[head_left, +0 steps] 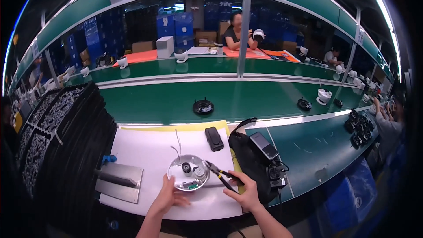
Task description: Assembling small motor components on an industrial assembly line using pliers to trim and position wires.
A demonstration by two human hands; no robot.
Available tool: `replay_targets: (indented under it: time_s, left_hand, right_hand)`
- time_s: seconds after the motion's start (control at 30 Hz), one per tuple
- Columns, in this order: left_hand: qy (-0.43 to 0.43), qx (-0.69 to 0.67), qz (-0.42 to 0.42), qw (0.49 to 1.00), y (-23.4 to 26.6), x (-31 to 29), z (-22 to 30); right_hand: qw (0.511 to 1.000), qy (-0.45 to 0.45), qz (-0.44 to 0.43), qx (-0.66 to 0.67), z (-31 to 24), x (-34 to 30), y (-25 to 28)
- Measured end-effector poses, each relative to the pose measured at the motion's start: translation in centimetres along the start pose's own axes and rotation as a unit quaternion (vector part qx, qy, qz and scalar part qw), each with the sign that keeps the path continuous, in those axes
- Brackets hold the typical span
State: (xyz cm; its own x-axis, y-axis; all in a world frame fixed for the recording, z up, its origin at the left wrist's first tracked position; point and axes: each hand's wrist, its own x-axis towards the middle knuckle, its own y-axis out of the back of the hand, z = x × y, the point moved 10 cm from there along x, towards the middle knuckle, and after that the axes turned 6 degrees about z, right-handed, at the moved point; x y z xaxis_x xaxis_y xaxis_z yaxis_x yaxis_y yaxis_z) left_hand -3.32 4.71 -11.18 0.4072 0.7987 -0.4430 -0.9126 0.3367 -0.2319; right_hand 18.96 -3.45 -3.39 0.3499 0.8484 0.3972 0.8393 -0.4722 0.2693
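A round white-and-silver housing (179,181) sits on the white paper in front of me, its hollow side up. Inside it are a dark lens-like cylinder (186,168), a round metallic part (199,172) and a bit of green board. Two thin wires (178,143) stick up from its far side. My left hand (168,197) is at the housing's near-left edge, fingers apart, its upper fingertips against the rim. My right hand (246,191) grips black-and-yellow pliers (222,177) by the handles. Their jaws reach the housing's right rim, and whether they pinch anything is too small to tell.
Left of the paper lies a metal plate with a dark handle (116,180), beside stacked black trays (70,136) of small parts. A small black case (214,139) lies beyond the housing; a black bag (246,158) is at right. A green conveyor (154,101) carries black ring parts.
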Motion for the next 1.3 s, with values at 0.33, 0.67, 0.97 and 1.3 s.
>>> replay_targets:
  time_s: [0.33, 0.67, 0.97, 1.3]
  left_hand:
    - [-0.099, -0.072, -0.093, 0.988, -1.9, 6.3, 7.4]
    - [-0.145, -0.076, -0.065, 0.984, -3.6, 16.3, 14.6]
    - [-0.100, -0.027, -0.028, 0.994, -2.8, 29.1, 17.5]
    - [-0.109, 0.069, 0.046, 0.991, -2.7, 31.6, 18.3]
  right_hand:
    - [1.000, 0.017, 0.005, -0.001, 0.3, 1.1, -0.2]
    - [0.995, 0.041, 0.041, -0.086, -0.1, 0.3, 0.9]
    - [0.991, 0.023, 0.036, -0.124, -0.8, 1.3, 0.4]
    - [0.987, 0.049, 0.012, -0.153, -1.1, 1.9, -0.1]
